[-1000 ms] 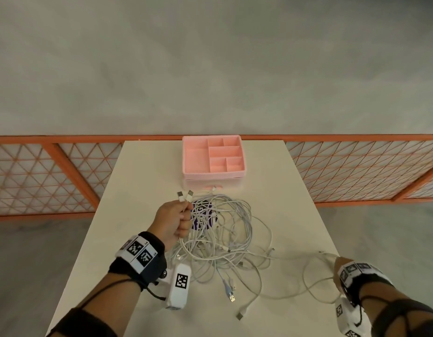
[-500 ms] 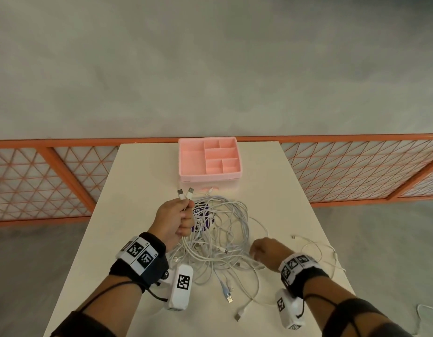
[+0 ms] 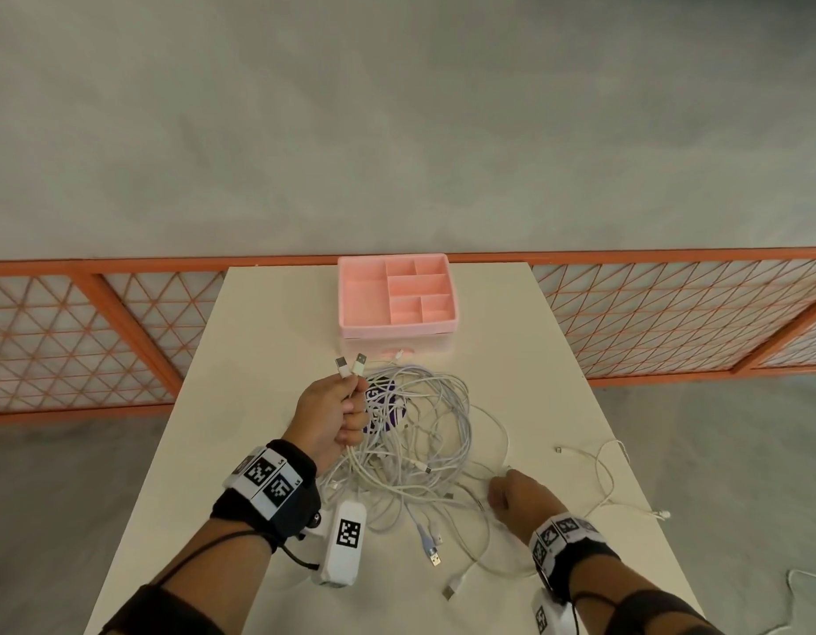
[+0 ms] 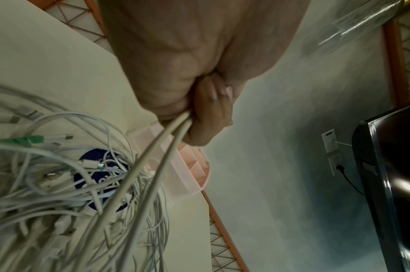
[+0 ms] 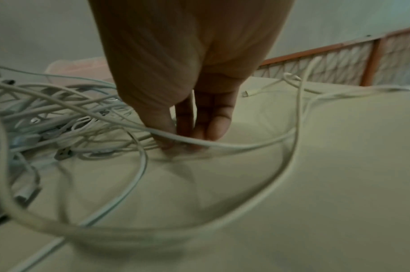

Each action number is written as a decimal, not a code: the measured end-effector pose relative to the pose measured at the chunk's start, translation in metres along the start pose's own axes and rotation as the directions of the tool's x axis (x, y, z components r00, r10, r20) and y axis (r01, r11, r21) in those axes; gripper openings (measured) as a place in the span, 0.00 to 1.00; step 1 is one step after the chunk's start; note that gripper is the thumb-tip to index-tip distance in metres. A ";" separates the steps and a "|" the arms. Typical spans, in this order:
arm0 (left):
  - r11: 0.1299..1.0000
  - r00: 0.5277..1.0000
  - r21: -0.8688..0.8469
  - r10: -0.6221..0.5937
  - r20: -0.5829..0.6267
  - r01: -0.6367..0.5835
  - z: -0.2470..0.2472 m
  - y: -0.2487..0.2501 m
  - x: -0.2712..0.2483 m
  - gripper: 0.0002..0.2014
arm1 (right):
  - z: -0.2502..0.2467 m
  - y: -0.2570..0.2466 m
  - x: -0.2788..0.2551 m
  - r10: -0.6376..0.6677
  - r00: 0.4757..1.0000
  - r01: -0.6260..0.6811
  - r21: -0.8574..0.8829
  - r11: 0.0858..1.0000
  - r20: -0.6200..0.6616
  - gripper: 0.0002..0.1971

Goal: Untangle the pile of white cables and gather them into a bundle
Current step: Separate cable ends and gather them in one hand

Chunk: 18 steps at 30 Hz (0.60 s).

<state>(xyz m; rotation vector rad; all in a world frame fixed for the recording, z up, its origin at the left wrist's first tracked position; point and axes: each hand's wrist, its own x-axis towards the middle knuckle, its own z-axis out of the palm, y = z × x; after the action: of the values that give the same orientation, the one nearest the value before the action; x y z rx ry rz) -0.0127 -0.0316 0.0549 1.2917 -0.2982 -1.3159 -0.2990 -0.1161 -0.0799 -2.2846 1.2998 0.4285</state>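
Observation:
A tangled pile of white cables [image 3: 415, 442] lies mid-table over a purple disc [image 3: 384, 404]. My left hand [image 3: 349, 407] is raised at the pile's left edge and grips two cables [image 4: 153, 165]. Their plug ends [image 3: 351, 365] stick up out of the fist. My right hand [image 3: 504, 490] is down at the pile's right edge. In the right wrist view its fingertips [image 5: 167, 141] meet on a white cable [image 5: 234, 147] at the table surface and pinch it. One loose cable [image 3: 603, 469] lies apart on the right.
A pink divided tray [image 3: 397, 331] stands at the far end of the white table [image 3: 268, 341], just behind the pile. Several plug ends [image 3: 436, 559] trail toward the near edge. An orange mesh fence [image 3: 76, 341] runs behind the table.
My right hand came in from the table's right edge to the pile's right side, leaving a loose cable behind on the right. The left hand has kept its grip in place.

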 end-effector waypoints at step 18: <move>0.986 0.986 0.008 0.166 0.030 -0.166 0.013 0.006 0.007 0.12 | -0.157 -0.069 0.017 -0.032 0.894 0.241 0.419 0.875 -0.448 0.05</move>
<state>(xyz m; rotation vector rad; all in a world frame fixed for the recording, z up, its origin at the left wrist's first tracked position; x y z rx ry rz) -0.0173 -0.0457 0.0609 1.2299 -0.4251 -1.1941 -0.2254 -0.1831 0.0604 -2.0872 1.2453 -0.4330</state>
